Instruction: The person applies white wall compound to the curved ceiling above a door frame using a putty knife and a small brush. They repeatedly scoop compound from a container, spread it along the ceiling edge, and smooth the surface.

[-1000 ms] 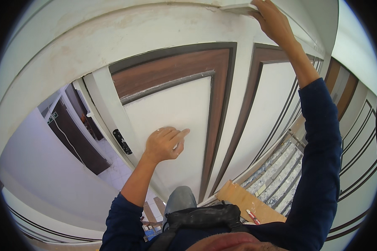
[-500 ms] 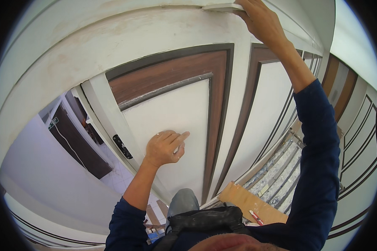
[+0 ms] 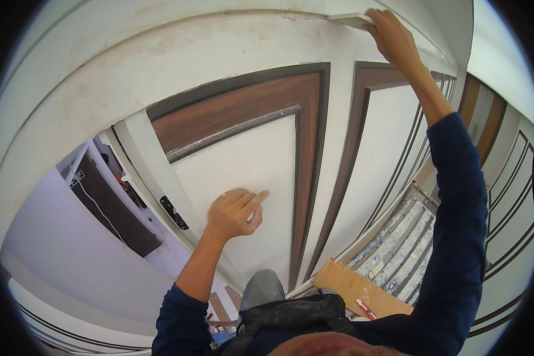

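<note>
High on the right, my right hand [image 3: 394, 39] grips a flat, pale, board-like tool [image 3: 349, 21]. Its kind is not plain from here. The tool lies against the groove under the white moulding [image 3: 219, 13], above the door frame. Lower down, my left hand [image 3: 234, 213] rests in a loose fist against the white door panel [image 3: 243, 154], with one finger poking out toward the right. I see nothing in it. Brown and black trim [image 3: 308, 130] edges this panel, and pinkish smears mark the white wall band overhead.
Beside the panel, a black latch plate [image 3: 174, 212] sits on the door edge, with a dark door [image 3: 115, 202] beyond the opening. At lower right lies a wooden board [image 3: 356, 285] carrying a red-and-white tool [image 3: 365, 308], next to a paint-spattered slatted platform [image 3: 397, 255].
My right hand has slid right along the moulding with the pale tool, dropping slightly. My left hand stays at the same spot on the panel.
</note>
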